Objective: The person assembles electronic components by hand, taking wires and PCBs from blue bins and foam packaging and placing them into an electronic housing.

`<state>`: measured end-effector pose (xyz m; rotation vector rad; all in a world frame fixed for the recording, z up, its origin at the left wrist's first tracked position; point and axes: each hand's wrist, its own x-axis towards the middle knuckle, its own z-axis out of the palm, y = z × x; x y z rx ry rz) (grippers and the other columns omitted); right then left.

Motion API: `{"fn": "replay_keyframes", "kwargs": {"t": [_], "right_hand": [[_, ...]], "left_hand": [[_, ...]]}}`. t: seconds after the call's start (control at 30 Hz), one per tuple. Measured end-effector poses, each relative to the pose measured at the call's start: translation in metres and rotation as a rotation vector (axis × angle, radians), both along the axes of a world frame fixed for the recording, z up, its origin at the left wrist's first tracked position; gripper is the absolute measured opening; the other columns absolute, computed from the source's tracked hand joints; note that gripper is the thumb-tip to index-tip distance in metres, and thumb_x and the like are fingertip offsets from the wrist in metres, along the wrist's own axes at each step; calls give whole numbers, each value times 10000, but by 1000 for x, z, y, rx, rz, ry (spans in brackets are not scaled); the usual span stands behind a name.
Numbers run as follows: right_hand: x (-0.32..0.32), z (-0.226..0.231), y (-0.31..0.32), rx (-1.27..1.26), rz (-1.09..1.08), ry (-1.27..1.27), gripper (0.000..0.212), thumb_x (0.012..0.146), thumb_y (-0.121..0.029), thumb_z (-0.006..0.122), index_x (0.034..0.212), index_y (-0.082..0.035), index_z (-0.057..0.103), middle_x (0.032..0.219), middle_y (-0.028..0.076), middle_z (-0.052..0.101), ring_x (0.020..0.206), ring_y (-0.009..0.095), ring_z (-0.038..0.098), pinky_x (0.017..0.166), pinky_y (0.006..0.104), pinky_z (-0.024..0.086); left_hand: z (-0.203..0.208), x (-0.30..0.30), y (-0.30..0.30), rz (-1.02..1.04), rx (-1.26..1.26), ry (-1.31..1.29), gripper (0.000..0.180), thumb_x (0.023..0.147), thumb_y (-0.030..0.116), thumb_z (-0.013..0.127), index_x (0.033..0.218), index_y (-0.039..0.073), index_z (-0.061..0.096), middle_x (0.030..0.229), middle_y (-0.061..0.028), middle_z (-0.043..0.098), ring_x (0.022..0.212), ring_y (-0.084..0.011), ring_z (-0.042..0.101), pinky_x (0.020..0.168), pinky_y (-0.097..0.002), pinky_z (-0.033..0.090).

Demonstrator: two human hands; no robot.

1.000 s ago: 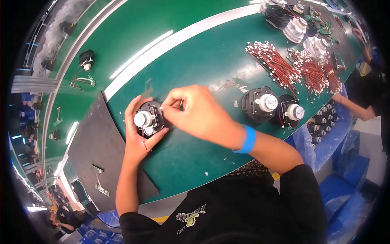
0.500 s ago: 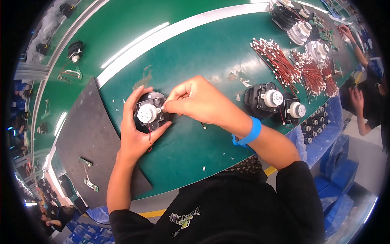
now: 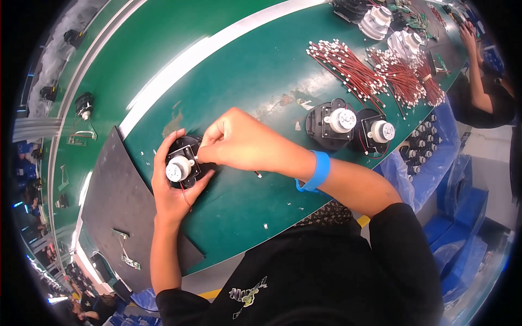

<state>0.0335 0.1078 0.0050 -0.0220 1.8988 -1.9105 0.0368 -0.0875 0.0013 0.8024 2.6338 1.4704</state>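
My left hand (image 3: pixel 171 201) is wrapped round a black motor unit (image 3: pixel 178 167) with a round white hub facing up, just above the green bench. A thin red wire hangs from the unit over my palm. At the unit's right side, the fingertips of my right hand (image 3: pixel 242 142) are pinched together against its edge. Between them shows a small white tip, and a short wire lead (image 3: pixel 258 175) with a white connector pokes out below the hand. My fingers hide most of that lead. A blue band circles my right wrist.
Two similar motor units (image 3: pixel 341 120) stand to the right on the green bench (image 3: pixel 228 228). Behind them lie bundles of red wires (image 3: pixel 348 68) with white connectors. A dark mat (image 3: pixel 117 201) at left carries a small circuit board (image 3: pixel 130 262). Another person (image 3: pixel 481 92) works at far right.
The view has shifted, so bench items appear farther left. Both hands remain at the motor unit, with the right fingertips still pinched at its side.
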Motion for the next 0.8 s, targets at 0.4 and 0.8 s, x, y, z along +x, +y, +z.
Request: {"fn": "replay_keyframes", "kwargs": {"t": [0.4,0.8], "right_hand": [[3,3,-1,88,-21,47,183,693,-144,606,684,32,658,582,72,606,551,97,554,519,261,437],[4,18,12,213,105,129,208,689,-179,615,560,-18,626,522,53,609,468,147,567,463,296,448]], "left_hand": [[0,1,1,33,-62,0,830,609,80,834,1310,4,396,1273,-136,510,1127,-233,530,961,-336,419],[1,9,-1,46,-95,31,742,647,152,826,1259,-2,436,1262,-154,510,1083,-249,539,940,-347,419]]}}
